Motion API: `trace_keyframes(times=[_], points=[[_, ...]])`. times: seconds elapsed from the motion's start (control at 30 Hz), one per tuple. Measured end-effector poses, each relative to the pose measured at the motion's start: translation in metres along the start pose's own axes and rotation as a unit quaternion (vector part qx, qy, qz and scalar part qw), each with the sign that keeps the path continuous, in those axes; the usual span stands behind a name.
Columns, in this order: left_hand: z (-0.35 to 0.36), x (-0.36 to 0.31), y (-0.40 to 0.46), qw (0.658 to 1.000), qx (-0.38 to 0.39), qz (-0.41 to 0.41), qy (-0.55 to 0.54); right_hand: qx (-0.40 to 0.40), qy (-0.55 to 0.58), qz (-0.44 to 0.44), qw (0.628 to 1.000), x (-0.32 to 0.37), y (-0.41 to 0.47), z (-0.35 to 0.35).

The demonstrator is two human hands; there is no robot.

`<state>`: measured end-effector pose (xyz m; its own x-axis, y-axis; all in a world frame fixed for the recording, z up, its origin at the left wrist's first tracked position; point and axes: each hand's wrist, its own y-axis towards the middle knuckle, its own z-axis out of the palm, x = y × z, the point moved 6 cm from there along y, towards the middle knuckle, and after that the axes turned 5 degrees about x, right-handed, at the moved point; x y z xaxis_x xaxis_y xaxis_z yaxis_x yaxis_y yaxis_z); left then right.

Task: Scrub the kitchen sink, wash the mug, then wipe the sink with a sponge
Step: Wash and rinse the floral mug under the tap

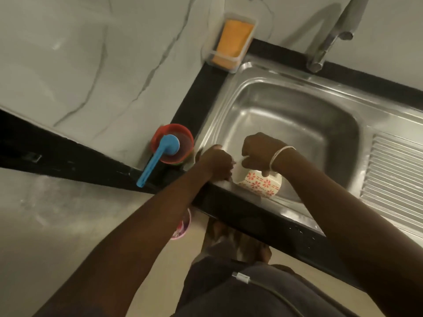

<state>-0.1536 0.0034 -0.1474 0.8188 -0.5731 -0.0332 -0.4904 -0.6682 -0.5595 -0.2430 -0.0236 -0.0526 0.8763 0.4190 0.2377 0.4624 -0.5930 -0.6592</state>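
Note:
A white mug (261,183) with red flower prints lies tilted over the near left corner of the steel sink (295,115). My right hand (259,153) grips it from above, by the handle side. My left hand (216,162) is closed at the mug's open mouth, fingers at or inside the rim; what it holds is hidden. An orange sponge (233,42) sits in a clear holder on the wall behind the sink's left corner.
A red bowl (180,136) stands on the black counter left of the sink, with a blue-handled brush (158,156) lying across it. The steel faucet (329,42) rises at the back right. A ribbed drainboard (393,175) lies to the right. The counter's black front edge (251,220) runs below my hands.

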Motion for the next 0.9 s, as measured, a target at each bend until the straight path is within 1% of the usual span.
trace_keyframes(times=[0.03, 0.07, 0.13, 0.17, 0.23, 0.27, 0.33, 0.37, 0.47, 0.53, 0.6, 0.63, 0.7, 0.77, 0.83, 0.9], points=[[0.001, 0.005, 0.003, 1.0, -0.015, 0.015, -0.007, -0.007, 0.021, 0.003, 1.0, 0.002, 0.005, -0.005], [-0.001, 0.011, 0.005, 0.998, -0.043, 0.023, -0.042, -0.016, 0.049, 0.01, 0.999, 0.001, 0.009, -0.009], [-0.003, 0.023, 0.01, 0.984, -0.116, 0.029, -0.133, -0.029, 0.109, 0.022, 0.993, -0.007, 0.012, -0.014], [-0.003, 0.027, 0.013, 0.979, -0.142, 0.029, -0.143, -0.035, 0.136, 0.027, 0.99, -0.014, 0.012, -0.015], [0.002, 0.029, 0.018, 0.981, -0.164, 0.019, -0.1, -0.053, 0.191, 0.046, 0.979, -0.033, 0.005, -0.013], [0.007, 0.029, 0.022, 0.983, -0.161, 0.013, -0.084, -0.061, 0.215, 0.059, 0.973, -0.043, 0.0, -0.012], [0.009, 0.023, 0.028, 0.984, -0.146, 0.001, -0.104, -0.072, 0.228, 0.082, 0.968, -0.062, -0.013, -0.009], [0.011, 0.018, 0.034, 0.985, -0.122, -0.005, -0.122, -0.074, 0.22, 0.091, 0.968, -0.071, -0.018, -0.007], [0.013, -0.008, 0.053, 0.984, 0.019, 0.001, -0.178, -0.053, 0.217, 0.127, 0.966, -0.099, -0.033, 0.001], [0.02, -0.031, 0.064, 0.965, 0.139, 0.013, -0.222, -0.027, 0.199, 0.153, 0.968, -0.116, -0.038, 0.009], [0.026, -0.053, 0.072, 0.942, 0.251, 0.032, -0.22, 0.002, 0.174, 0.181, 0.968, -0.128, -0.04, 0.014], [0.027, -0.061, 0.074, 0.932, 0.29, 0.039, -0.212, 0.02, 0.145, 0.193, 0.97, -0.13, -0.04, 0.016], [0.025, -0.07, 0.075, 0.916, 0.341, 0.05, -0.205, 0.061, 0.034, 0.184, 0.981, -0.126, -0.032, 0.021], [0.022, -0.07, 0.076, 0.909, 0.362, 0.049, -0.2, 0.085, -0.048, 0.151, 0.984, -0.117, -0.02, 0.025], [0.019, -0.061, 0.076, 0.908, 0.377, 0.045, -0.18, 0.118, -0.072, 0.112, 0.984, -0.104, -0.004, 0.024], [0.021, -0.05, 0.077, 0.906, 0.389, 0.038, -0.163, 0.181, -0.064, 0.079, 0.978, -0.089, 0.014, 0.026]])
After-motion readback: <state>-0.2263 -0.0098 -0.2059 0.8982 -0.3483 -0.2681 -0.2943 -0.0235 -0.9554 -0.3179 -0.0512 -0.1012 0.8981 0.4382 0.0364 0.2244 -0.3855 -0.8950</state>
